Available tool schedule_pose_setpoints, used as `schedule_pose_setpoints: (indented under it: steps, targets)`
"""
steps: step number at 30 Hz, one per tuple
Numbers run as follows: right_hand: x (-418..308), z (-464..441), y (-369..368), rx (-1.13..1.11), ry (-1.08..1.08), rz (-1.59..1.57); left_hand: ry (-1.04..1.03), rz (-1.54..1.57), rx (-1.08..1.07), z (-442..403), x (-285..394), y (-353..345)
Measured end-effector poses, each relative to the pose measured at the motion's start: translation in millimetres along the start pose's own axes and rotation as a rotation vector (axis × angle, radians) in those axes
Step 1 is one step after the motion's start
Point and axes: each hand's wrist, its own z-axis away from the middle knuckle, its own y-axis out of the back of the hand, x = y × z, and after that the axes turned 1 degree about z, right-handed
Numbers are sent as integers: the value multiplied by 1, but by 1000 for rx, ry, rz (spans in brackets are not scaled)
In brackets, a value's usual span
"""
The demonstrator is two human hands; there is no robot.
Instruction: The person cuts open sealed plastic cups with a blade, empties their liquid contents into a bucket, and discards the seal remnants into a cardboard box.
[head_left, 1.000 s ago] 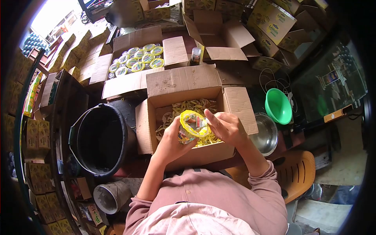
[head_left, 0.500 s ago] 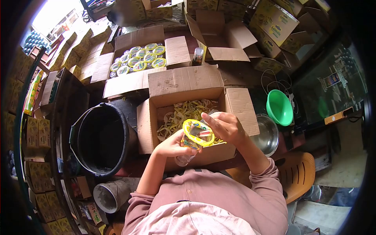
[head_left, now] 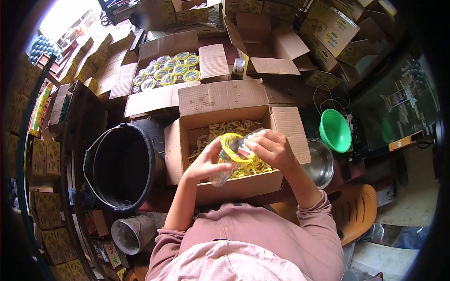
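Head view: the fingers of the left hand (head_left: 202, 165) grasp a clear container (head_left: 236, 148) from its left side, tilted over the near part of an open box (head_left: 234, 189). Fingers of the right hand (head_left: 274, 151) pinch clear plastic (head_left: 243, 139) at the container's right edge – loose film or part of the lid, the blur hides which. A yellow band (head_left: 228, 153) circles the rim between both sets of fingers, so this piece looks only part handled. Below the fingers, yellow strips (head_left: 233, 127) cover much of the box floor, which suggests that other bands are already off. Beyond the fingers to the left, lidded containers (head_left: 168, 70) sit in rows inside a second box (head_left: 161, 100), yellow rims on.

Room for moving is best straight over the box mouth – its far flap rises ahead of the fingers, and its side flaps spread outward on the desk (head_left: 286, 97). Left of the fingers, past that flap, stands a black bucket (head_left: 157, 161); right of them, a steel bowl (head_left: 323, 164) and a green bowl (head_left: 335, 131) limit the sideways swing.
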Motion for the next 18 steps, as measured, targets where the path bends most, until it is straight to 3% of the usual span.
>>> schedule_pose_setpoints:
  steps: [4,8,11,18]
  targets:
    - [6,5,-2,-67,3,38,-16,-14,171,3,10,-17]
    - [7,4,-6,-54,14,17,-157,-514,217,0,12,-30]
    - [6,1,-4,-32,45,22,-62,-559,250,-1,9,-30]
    - [4,5,-3,18,112,-8,14,-213,-31,4,2,-21]
